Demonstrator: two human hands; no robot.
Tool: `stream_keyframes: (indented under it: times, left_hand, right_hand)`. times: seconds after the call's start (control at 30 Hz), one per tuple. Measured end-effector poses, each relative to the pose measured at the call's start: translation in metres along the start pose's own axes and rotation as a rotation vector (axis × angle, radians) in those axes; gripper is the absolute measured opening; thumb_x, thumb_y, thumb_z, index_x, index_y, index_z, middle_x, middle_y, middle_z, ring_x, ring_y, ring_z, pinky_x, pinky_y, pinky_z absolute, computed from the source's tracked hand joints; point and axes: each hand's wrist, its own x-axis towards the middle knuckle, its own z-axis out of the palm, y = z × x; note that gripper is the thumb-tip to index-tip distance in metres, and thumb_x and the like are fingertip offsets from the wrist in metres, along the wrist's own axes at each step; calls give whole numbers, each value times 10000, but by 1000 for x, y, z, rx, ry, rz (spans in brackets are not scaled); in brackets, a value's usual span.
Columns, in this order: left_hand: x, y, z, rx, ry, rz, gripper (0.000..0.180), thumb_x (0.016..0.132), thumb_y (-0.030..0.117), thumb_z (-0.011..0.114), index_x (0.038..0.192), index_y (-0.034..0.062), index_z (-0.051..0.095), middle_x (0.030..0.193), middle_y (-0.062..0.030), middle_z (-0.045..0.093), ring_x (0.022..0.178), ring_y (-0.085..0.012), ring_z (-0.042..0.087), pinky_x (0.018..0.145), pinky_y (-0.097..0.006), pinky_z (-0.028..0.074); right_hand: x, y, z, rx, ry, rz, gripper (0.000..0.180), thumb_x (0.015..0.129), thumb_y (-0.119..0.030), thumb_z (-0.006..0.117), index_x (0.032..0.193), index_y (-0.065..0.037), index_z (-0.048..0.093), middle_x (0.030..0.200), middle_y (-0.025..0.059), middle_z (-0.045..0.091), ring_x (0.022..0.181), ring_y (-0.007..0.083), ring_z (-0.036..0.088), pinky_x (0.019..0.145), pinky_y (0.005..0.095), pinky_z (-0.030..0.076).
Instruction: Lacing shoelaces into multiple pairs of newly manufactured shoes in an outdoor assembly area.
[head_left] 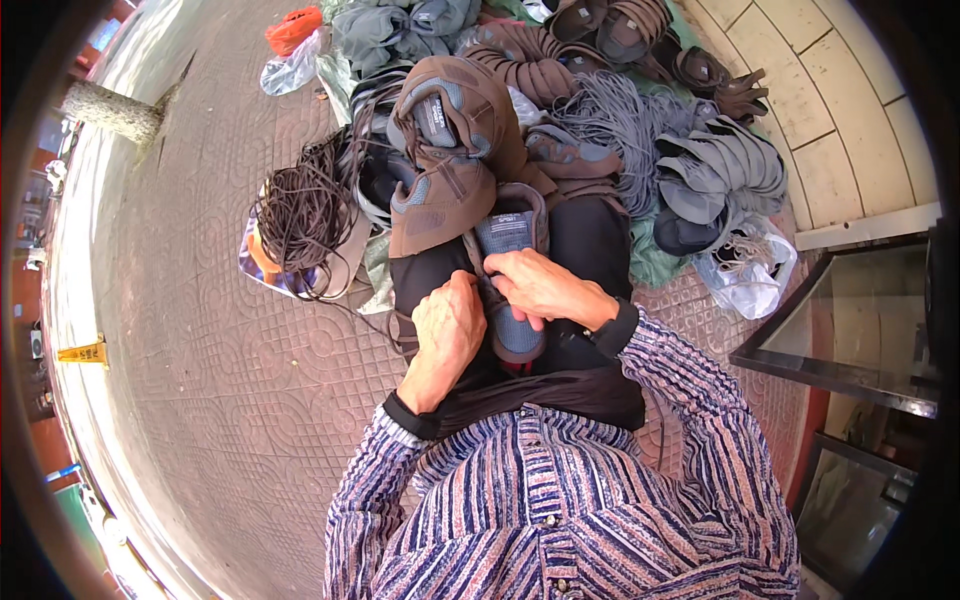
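A brown shoe upper with a blue-grey tongue and toe [517, 338] lies across my lap, its toe toward me. My left hand [450, 325] is closed at the upper's left edge, the fingertips bent out of sight; what they pinch is too small to make out. From the right, my right hand [552, 290] reaches over the middle of the upper, thumb and fingers closed on its left lacing edge. Just beyond my knees rises a stack of similar brown shoe uppers [455, 115]. A tangled bundle of dark brown shoelaces [305, 215] lies left of my legs.
Grey shoelaces [625, 140] spread behind my right knee, beside nested grey shoe uppers [725, 170]. A white plastic bag [745, 265] sits nearby. Dark-framed glass panels [850, 310] stand on the right, below a tiled wall [830, 110]. Patterned paving [250, 380] stretches to the left.
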Motion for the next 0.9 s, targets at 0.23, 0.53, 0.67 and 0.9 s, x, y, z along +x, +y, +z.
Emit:
stream_keyframes:
  times: [0.23,0.53,0.67,0.9]
  left_hand:
    - [2,2,-22,-14,-26,11,229,825,234,652,946,51,585,785,-182,663,757,-378,648,647,-471,502]
    - [-26,-38,-51,-2361,-114,-476,562,883,-78,457,1413,26,302,1389,-303,344,970,-235,609,690,-253,557]
    - [-29,-43,-38,-2811,-5,-763,499,875,-127,447,1354,-27,348,1433,-293,250,1074,-307,579,779,-332,580]
    - [-25,-6,-20,-2378,95,-833,468,885,-143,446,1333,-52,345,1380,-325,318,1265,-346,434,1049,-364,436]
  right_hand:
    - [-5,13,0,-866,549,-360,121,911,-102,465,938,16,462,549,115,548,510,196,622,433,356,465]
    - [-32,11,-55,1340,300,-593,96,946,-71,499,998,5,474,1105,240,580,1034,354,611,972,427,476]
    - [-40,34,-59,1299,625,-604,190,894,-1,554,1078,26,515,1041,196,616,996,308,632,946,394,493]
    - [-122,86,-128,1032,1225,-579,239,906,-40,575,1105,85,532,1012,161,622,938,273,656,867,318,552]
